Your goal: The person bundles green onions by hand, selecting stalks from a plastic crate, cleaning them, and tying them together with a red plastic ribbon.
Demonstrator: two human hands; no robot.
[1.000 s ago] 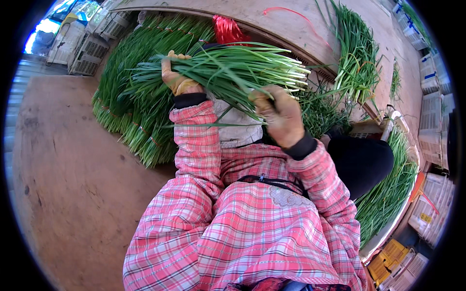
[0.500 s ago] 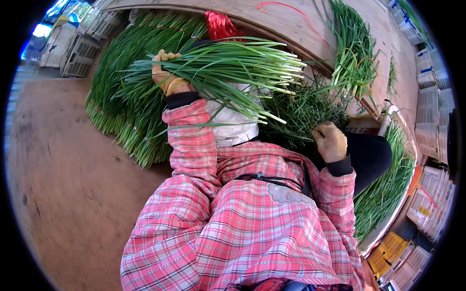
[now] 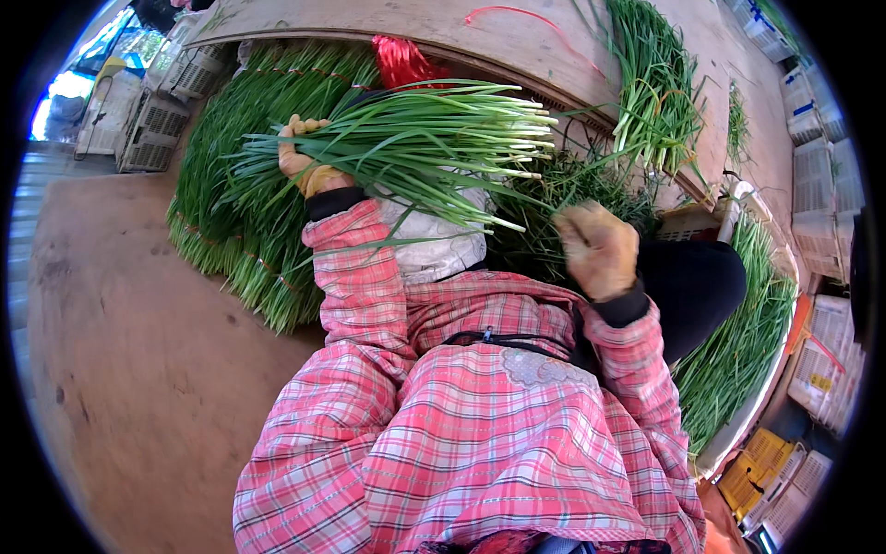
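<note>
My left hand, in a tan glove, is closed around a thick bunch of garlic chives. The bunch lies sideways above my lap, its green leaf tips to the left and its pale stem ends fanned out to the right. My right hand, gloved too, is raised just right of the stem ends, apart from them. Its fingers are curled and a little blurred; whatever they hold, if anything, cannot be made out. Below it lies a heap of loose, thin green leaves.
Tied bundles of chives are stacked at the left on a brown board. A wooden table ahead bears more loose chives. Red ties hang at its edge. A white-rimmed container of chives stands right, with plastic crates beyond.
My right hand has risen from beside my knee and moved left, toward the stem ends. My left hand still grips the bunch; the whole view has shifted slightly.
</note>
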